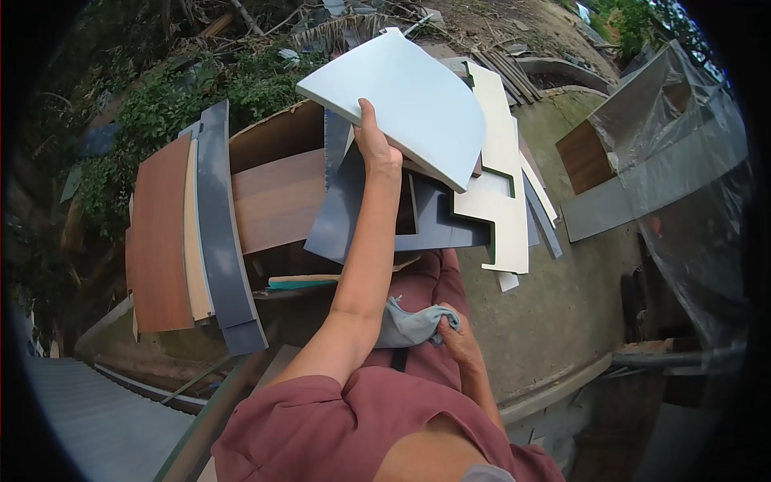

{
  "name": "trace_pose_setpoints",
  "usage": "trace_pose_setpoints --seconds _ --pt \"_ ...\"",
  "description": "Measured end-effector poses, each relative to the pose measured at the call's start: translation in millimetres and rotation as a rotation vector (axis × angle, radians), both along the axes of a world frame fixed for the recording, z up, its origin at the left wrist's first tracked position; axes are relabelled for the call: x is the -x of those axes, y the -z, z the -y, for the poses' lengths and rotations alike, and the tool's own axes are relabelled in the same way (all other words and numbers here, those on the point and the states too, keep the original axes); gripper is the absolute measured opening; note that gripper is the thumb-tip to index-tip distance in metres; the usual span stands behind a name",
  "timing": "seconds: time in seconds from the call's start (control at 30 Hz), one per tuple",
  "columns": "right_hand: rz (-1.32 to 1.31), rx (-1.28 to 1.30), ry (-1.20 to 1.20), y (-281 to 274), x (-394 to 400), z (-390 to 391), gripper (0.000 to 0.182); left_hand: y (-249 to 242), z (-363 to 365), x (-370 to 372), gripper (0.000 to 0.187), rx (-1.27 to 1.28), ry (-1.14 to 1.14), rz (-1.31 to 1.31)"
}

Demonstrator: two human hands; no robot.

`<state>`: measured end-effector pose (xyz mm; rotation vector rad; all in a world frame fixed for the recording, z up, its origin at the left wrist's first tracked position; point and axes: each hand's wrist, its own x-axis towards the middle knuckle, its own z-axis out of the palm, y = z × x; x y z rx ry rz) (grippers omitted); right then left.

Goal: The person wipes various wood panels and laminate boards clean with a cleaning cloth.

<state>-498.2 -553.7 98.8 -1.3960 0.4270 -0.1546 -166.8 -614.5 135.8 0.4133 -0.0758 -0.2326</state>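
Note:
A white panel point(401, 100) with one curved side is tilted over a pile of boards. My left hand point(376, 143) grips its lower edge, the thumb or a finger lying along the near side and the rest hidden beneath. Close to my lap, my right hand point(459, 333) is closed on a light blue-grey cloth point(408, 323), which is bunched up. Beneath the white panel lie dark grey panels point(442, 221) and a cream board with cutouts point(502, 233).
Reddish-brown boards point(161, 237) and a long grey strip point(221, 209) stand at the left. Clear plastic sheeting point(683, 185) drapes over a cabinet at the right. Corrugated metal point(104, 418) is at the lower left, bushes point(177, 100) beyond the pile.

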Motion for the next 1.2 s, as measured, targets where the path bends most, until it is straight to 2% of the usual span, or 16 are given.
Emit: trace_pose_setpoints --seconds 0.17,0.23,0.27,0.43,0.53,0.6,0.63,0.7,0.77,0.83,0.9,1.03,1.07,1.1,1.17,1.2 --pt "-0.002 -0.027 0.113 22.3 32.4 -0.2 0.041 45.2 36.4 13.9 0.051 -0.064 -0.041 0.005" --pt "-0.008 -0.058 0.168 19.1 34.6 -0.7 0.040 49.9 31.2 12.7 0.042 -0.474 -0.198 0.181" --pt "-0.012 -0.076 0.156 19.5 36.9 0.9 0.039 52.0 26.5 11.0 0.039 -0.714 -0.222 0.140" --pt "0.031 -0.126 0.137 17.4 27.8 7.3 0.038 80.3 18.1 5.8 0.036 -0.882 -0.183 0.148" --pt "0.042 -0.120 0.163 28.0 23.4 13.8 0.039 75.2 6.0 14.6 0.037 -0.775 0.005 0.071" --pt "0.088 -0.116 0.232 30.5 20.2 15.2 0.044 62.6 -16.7 22.3 0.039 -0.923 -0.034 0.153" --pt "0.142 -0.175 0.229 42.6 22.6 21.4 0.047 47.3 -38.9 27.7 0.052 -0.804 0.034 0.207" --pt "0.241 -0.245 0.212 51.9 19.1 34.7 0.052 8.5 -98.1 40.2 0.074 -0.879 0.048 0.211" --pt "0.282 -0.261 0.172 49.6 12.8 42.6 0.051 16.9 -156.5 31.0 0.074 -0.974 -0.220 0.359" --pt "0.395 -0.510 0.225 50.7 6.0 48.5 0.050 45.7 -228.0 13.0 0.072 -1.401 -0.523 0.525" --pt "0.355 -0.490 0.288 45.0 -4.6 46.9 0.056 57.1 -306.6 18.4 0.074 -1.756 -0.542 0.293" --pt "0.441 -0.527 0.123 40.5 -26.4 45.2 0.055 117.0 -471.4 28.5 0.073 -1.764 -0.870 -0.349" --pt "0.400 -0.548 0.102 42.7 -31.9 43.6 0.057 132.3 -504.4 35.5 0.071 -1.614 -1.021 -0.511" --pt "0.360 -0.568 0.078 44.0 -38.5 41.2 0.060 157.2 -542.6 38.9 0.070 -1.275 -1.044 -0.608" --pt "0.342 -0.567 0.043 34.1 -54.9 25.2 0.064 139.1 -557.3 54.6 0.065 -0.880 -0.853 -0.885" --pt "0.333 -0.556 0.041 30.4 -59.2 19.0 0.068 149.9 -571.7 53.5 0.065 -0.876 -0.862 -0.894"
